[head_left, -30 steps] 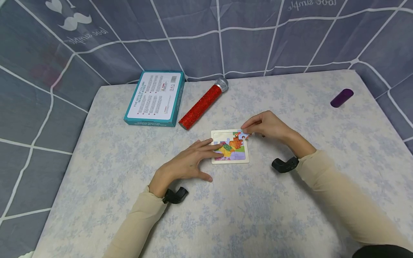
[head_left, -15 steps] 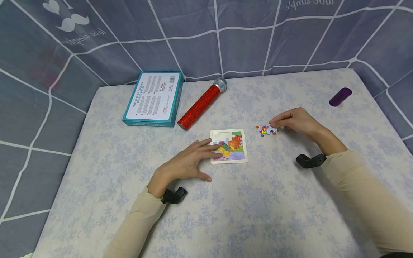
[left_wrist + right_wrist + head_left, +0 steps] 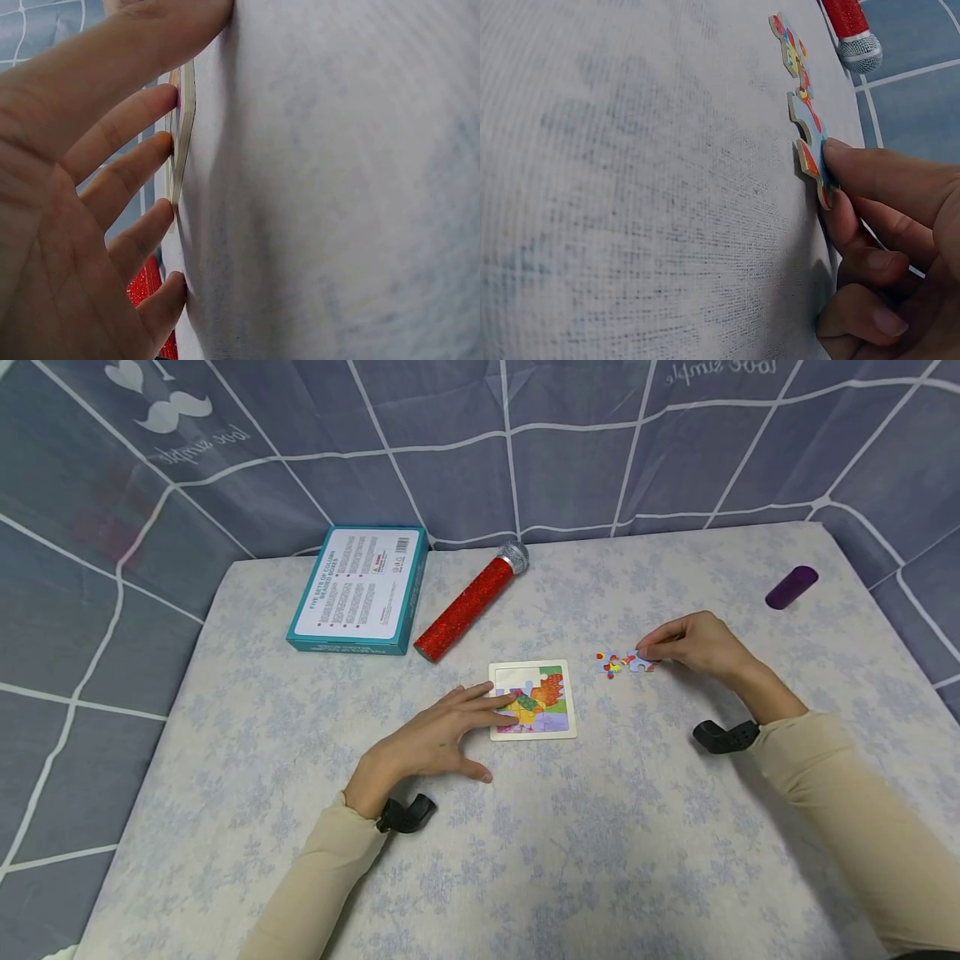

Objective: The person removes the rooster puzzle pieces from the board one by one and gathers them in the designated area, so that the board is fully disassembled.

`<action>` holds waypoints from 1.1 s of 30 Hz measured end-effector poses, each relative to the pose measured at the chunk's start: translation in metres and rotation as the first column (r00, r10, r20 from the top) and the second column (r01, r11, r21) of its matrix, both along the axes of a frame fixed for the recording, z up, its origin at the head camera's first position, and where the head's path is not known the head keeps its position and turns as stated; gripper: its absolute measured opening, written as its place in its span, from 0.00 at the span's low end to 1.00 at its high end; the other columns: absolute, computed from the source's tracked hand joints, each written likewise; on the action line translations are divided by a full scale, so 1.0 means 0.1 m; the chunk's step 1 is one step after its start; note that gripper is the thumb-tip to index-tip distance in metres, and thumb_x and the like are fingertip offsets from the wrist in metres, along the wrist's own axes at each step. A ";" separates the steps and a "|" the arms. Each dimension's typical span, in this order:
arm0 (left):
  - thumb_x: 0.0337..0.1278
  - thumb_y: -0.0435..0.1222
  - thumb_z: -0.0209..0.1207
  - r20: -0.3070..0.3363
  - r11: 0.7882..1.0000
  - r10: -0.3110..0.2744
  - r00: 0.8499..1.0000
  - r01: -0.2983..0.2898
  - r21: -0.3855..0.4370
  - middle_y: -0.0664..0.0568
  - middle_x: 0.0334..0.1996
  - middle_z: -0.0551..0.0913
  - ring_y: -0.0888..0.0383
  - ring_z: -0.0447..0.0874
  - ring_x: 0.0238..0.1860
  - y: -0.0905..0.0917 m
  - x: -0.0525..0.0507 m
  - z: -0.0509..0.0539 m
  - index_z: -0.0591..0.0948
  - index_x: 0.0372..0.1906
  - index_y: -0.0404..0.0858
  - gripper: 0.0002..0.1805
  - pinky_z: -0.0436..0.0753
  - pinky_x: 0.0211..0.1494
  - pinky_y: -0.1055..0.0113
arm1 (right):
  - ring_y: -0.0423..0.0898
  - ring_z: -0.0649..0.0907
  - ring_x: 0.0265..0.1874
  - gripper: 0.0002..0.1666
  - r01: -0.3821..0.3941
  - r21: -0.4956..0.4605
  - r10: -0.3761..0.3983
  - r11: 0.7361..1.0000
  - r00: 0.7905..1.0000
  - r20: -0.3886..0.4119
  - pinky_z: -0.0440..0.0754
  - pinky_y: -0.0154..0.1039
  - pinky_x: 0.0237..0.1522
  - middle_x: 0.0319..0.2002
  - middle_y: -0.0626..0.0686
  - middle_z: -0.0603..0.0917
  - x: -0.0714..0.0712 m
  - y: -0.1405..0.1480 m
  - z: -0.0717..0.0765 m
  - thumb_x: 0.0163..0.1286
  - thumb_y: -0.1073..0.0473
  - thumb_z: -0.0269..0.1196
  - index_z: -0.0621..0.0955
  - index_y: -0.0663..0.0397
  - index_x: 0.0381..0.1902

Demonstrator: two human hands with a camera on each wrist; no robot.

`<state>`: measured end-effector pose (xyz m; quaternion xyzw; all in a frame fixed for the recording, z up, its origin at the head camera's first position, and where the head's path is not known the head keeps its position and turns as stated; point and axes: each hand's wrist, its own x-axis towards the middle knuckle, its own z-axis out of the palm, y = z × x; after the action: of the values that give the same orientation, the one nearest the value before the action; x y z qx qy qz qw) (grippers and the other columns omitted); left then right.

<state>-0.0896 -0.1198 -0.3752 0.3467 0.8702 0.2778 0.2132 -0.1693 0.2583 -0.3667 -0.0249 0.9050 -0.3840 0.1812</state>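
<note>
A jigsaw puzzle in a white-framed tray [image 3: 572, 718] lies on the table, with a gap of bare tray at its upper left. My left hand [image 3: 442, 735] rests its spread fingers on the tray's left side, hiding part of the picture; the left wrist view has the fingertips [image 3: 169, 214] at the tray's edge. To the right of the tray, my right hand [image 3: 697, 647] pinches a light-blue puzzle piece [image 3: 814, 139] between thumb and fingers, low at the tabletop. Just left of it lies another piece, yellow and red [image 3: 611, 665].
Behind the tray lies a red glittery microphone [image 3: 468, 606] with a silver head. A teal box [image 3: 356, 589] with a white label stands at the back left. Far right is a purple cylinder [image 3: 792, 587]. Grey gridded cloth [image 3: 450, 468] hangs behind the table.
My right hand has carried the light-blue piece from the tray's top right corner rightward, down to beside the yellow and red piece. The left hand has stayed on the tray.
</note>
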 end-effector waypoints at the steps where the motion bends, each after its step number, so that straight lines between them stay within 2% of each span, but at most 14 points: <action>1: 0.39 0.44 0.78 -0.001 1.000 -0.002 1.000 0.002 -0.001 0.61 0.75 0.59 0.54 0.43 0.78 0.00 0.00 0.00 0.76 0.66 0.47 0.42 0.46 0.77 0.51 | 0.43 0.75 0.38 0.17 0.000 0.004 0.000 1.000 1.000 -0.004 0.73 0.33 0.34 0.37 0.45 0.87 0.00 0.00 0.00 0.65 0.50 0.69 0.88 0.56 0.44; 10: 0.40 0.44 0.78 0.002 1.000 -0.005 1.000 0.005 -0.008 0.61 0.75 0.59 0.54 0.43 0.78 0.01 0.00 0.00 0.76 0.67 0.47 0.42 0.46 0.77 0.51 | 0.44 0.75 0.39 0.17 0.011 0.085 -0.005 0.996 0.998 -0.064 0.71 0.36 0.36 0.33 0.45 0.88 -0.01 -0.01 -0.01 0.62 0.47 0.70 0.90 0.53 0.40; 13: 0.40 0.44 0.78 0.005 1.000 -0.004 1.000 0.004 -0.009 0.61 0.75 0.59 0.53 0.43 0.78 0.01 -0.01 0.00 0.76 0.67 0.47 0.42 0.46 0.77 0.51 | 0.44 0.74 0.32 0.15 0.002 0.088 0.007 0.996 0.995 -0.099 0.70 0.36 0.30 0.30 0.47 0.86 0.00 -0.06 0.02 0.64 0.48 0.69 0.90 0.52 0.40; 17: 0.39 0.44 0.78 0.010 1.000 0.004 1.000 -0.004 -0.010 0.62 0.75 0.59 0.55 0.43 0.78 0.01 -0.01 0.00 0.76 0.66 0.47 0.42 0.46 0.77 0.51 | 0.46 0.73 0.22 0.12 -0.054 0.041 0.059 0.998 0.987 -0.148 0.69 0.37 0.22 0.27 0.51 0.84 -0.01 -0.22 0.05 0.64 0.52 0.69 0.89 0.54 0.40; 20: 0.39 0.44 0.78 0.010 1.000 0.009 1.000 -0.009 -0.007 0.62 0.75 0.58 0.55 0.43 0.78 0.00 0.00 0.00 0.76 0.66 0.48 0.42 0.45 0.77 0.51 | 0.47 0.74 0.22 0.11 -0.147 -0.002 0.144 0.989 0.975 -0.170 0.71 0.36 0.22 0.32 0.51 0.85 -0.02 -0.40 0.04 0.63 0.57 0.70 0.88 0.54 0.42; 23: 0.39 0.44 0.78 0.008 1.000 0.007 1.000 -0.007 -0.005 0.62 0.75 0.58 0.55 0.42 0.78 0.00 -0.01 0.00 0.76 0.66 0.48 0.42 0.45 0.77 0.51 | 0.47 0.75 0.24 0.10 -0.270 -0.035 0.260 0.962 0.948 -0.184 0.72 0.35 0.24 0.37 0.50 0.84 -0.04 -0.58 0.02 0.62 0.61 0.70 0.88 0.54 0.43; 28: 0.40 0.45 0.78 0.008 1.000 0.003 1.000 -0.003 -0.008 0.62 0.75 0.58 0.54 0.42 0.78 -0.01 -0.01 -0.01 0.76 0.67 0.48 0.42 0.43 0.77 0.49 | 0.47 0.73 0.26 0.13 -0.460 -0.079 0.436 0.884 0.875 -0.211 0.71 0.37 0.29 0.40 0.50 0.83 -0.08 -0.85 -0.03 0.60 0.64 0.71 0.88 0.53 0.44; 31: 0.40 0.45 0.78 0.004 1.000 -0.003 1.000 0.004 -0.003 0.62 0.75 0.58 0.54 0.42 0.78 -0.01 -0.02 -0.01 0.76 0.67 0.48 0.42 0.43 0.77 0.49 | 0.47 0.72 0.29 0.15 -0.527 -0.079 0.500 0.846 0.836 -0.226 0.70 0.39 0.31 0.40 0.51 0.83 -0.10 -0.95 -0.06 0.57 0.66 0.71 0.88 0.53 0.45; 33: 0.40 0.44 0.78 0.001 1.000 -0.007 1.000 0.007 0.000 0.61 0.75 0.58 0.53 0.42 0.78 -0.01 -0.02 -0.01 0.76 0.67 0.47 0.42 0.43 0.77 0.49 | 0.47 0.73 0.31 0.17 -0.556 -0.068 0.530 0.828 0.818 -0.223 0.71 0.40 0.32 0.41 0.51 0.82 -0.11 -0.99 -0.07 0.56 0.66 0.71 0.87 0.53 0.46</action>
<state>-0.0914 -0.1205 -0.3758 0.3498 0.8688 0.2771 0.2145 -0.1805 0.1590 -0.3739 -0.3314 0.8464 -0.3701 0.1918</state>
